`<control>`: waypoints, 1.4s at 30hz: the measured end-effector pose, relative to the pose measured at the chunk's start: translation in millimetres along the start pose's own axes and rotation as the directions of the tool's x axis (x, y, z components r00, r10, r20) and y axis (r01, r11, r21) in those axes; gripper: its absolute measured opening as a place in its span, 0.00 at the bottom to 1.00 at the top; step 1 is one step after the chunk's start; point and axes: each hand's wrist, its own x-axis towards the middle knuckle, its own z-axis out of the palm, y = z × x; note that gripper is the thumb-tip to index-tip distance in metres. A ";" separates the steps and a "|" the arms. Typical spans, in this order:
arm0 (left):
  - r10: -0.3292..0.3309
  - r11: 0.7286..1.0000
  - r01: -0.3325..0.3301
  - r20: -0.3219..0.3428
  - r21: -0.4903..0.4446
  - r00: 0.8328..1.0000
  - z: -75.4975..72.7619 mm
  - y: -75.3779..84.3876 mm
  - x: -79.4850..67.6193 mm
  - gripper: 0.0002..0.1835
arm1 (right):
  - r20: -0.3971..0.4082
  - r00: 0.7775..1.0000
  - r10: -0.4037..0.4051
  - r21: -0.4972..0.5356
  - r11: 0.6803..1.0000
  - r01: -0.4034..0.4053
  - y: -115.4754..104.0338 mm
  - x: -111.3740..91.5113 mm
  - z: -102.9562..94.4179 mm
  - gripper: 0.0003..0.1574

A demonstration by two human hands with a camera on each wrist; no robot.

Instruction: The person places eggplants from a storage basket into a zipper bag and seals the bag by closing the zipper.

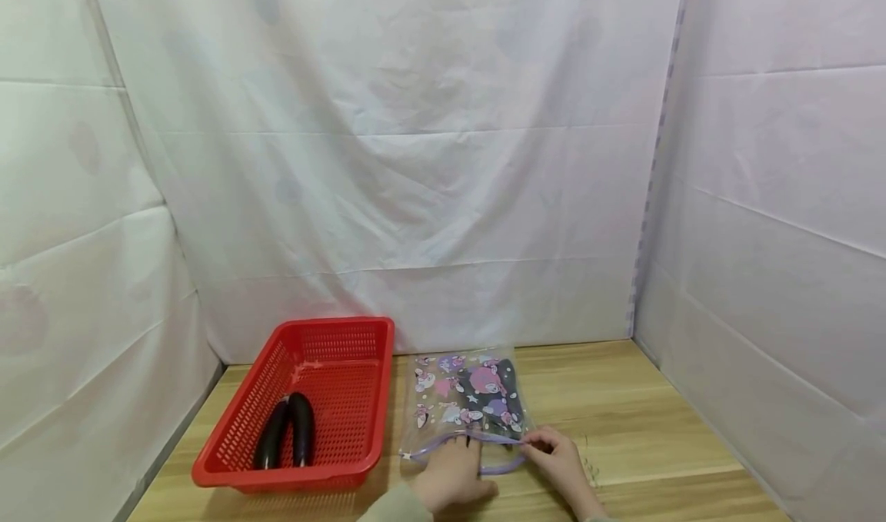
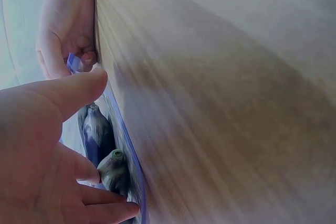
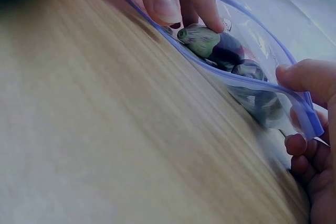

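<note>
A clear zip bag (image 1: 431, 410) printed with pink and purple cartoon figures lies flat, its purple-edged mouth gaping towards me. Inside it are dark eggplants; two stem ends show, one nearer the opening (image 3: 202, 43) and another beside it (image 3: 249, 69). My left hand (image 1: 450, 472) reaches into the mouth with fingers extended, fingertips against the nearer eggplant's stem end in the left wrist view. At the right corner of the mouth, my right hand (image 1: 559, 464) pinches the purple zip strip (image 3: 314, 121) between thumb and fingers. A white slider (image 1: 406, 455) sits at the strip's left end.
Left of the bag stands a red plastic basket (image 1: 384, 399) with two eggplants (image 1: 301, 430) lying in it. White cloth (image 1: 443, 199) hangs behind and along both sides of the wooden table (image 1: 644, 422).
</note>
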 end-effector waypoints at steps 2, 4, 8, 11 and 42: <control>0.003 1.000 -0.003 0.011 0.004 1.000 -0.5 -0.3 1.7 0.45 | -0.007 1.000 -0.004 -0.005 1.000 0.004 8.2 0.5 1.4 0.10; 0.004 1.000 -0.004 0.019 0.009 1.000 -0.8 -0.4 2.8 0.45 | -0.010 1.000 0.001 -0.012 1.000 -0.001 17.4 1.3 2.3 0.11; -0.007 1.000 0.007 0.029 0.009 1.000 -1.3 -0.7 4.3 0.44 | 0.003 1.000 0.016 -0.001 1.000 -0.016 31.2 2.4 2.0 0.11; -0.024 1.000 0.023 0.025 0.011 0.999 -1.9 -0.6 5.6 0.44 | 0.008 1.000 0.015 0.005 1.000 -0.015 33.7 2.4 2.1 0.10; 0.085 0.993 -0.094 0.115 0.076 0.990 -8.2 13.4 -26.1 0.50 | -0.016 1.000 -0.016 -0.053 0.998 0.015 18.1 1.3 1.4 0.10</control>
